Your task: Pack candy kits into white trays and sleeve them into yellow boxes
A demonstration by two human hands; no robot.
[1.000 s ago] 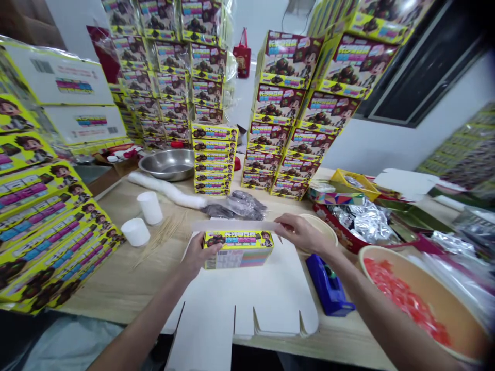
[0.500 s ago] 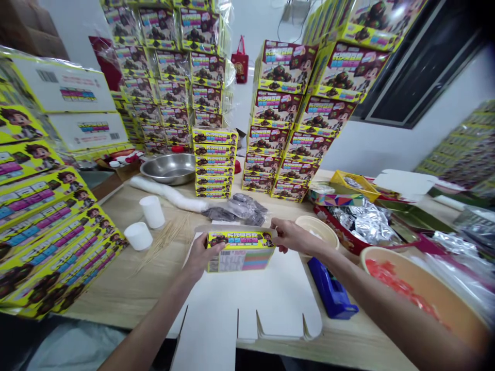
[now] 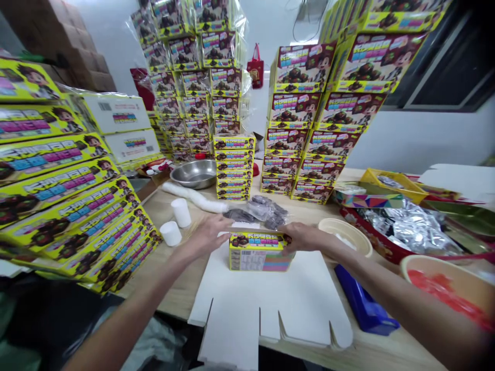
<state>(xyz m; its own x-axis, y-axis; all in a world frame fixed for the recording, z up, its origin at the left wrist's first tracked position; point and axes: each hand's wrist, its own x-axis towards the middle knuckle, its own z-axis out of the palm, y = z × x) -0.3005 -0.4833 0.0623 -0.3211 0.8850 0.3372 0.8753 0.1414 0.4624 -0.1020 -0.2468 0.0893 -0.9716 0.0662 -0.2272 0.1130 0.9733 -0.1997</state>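
Note:
A yellow printed carton (image 3: pixel 261 257) stands upright on flat white cardboard blanks (image 3: pixel 286 293) at the front of the table. My right hand (image 3: pixel 303 238) grips the carton's right end, its thumb on the near side and the other fingers over the top edge. At the carton's upper left corner is my left hand (image 3: pixel 209 236), slightly blurred, fingers stretched out and holding nothing. The carton's back side and inside are hidden from me.
Stacked yellow boxes (image 3: pixel 69 190) rise on the left, and more printed cartons (image 3: pixel 286 141) are piled behind. To the right lie a blue tape dispenser (image 3: pixel 365 301), a cream bowl (image 3: pixel 346 234) and a tub (image 3: pixel 406 263) with red packets. White rolls (image 3: pixel 181 213) stand left of my hands.
My left hand has let go of the carton's left end and moved up to its top left corner, fingers stretched. My right hand stays at the right end. The view has shifted left.

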